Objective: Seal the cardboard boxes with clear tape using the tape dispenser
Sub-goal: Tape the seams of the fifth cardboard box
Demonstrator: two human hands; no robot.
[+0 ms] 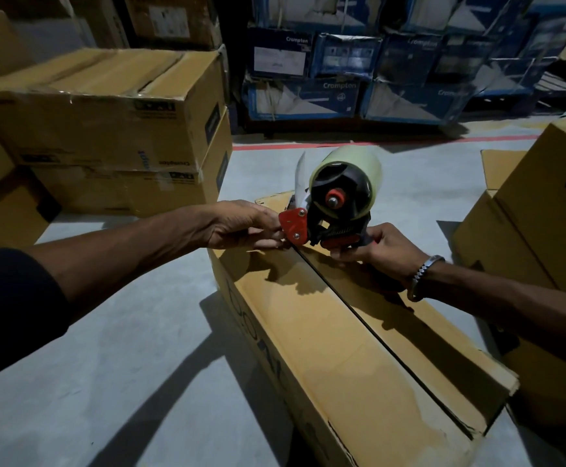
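Gripping the tape dispenser (329, 210) by its handle, the right hand (381, 249) hides most of that handle. The dispenser sits at the far end of the cardboard box (359, 332), over the untaped seam. The left hand (241, 225) pinches at the red front plate; its fingertips are hidden behind it.

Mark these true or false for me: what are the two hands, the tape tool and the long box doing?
1. The right hand grips the red-and-black tape dispenser by its handle. True.
2. The long brown cardboard box already has tape along its whole centre seam. False: the seam shows bare and dark.
3. The left hand is at the dispenser's red front end. True.
4. The dispenser sits at the box's near end. False: it is at the far end.
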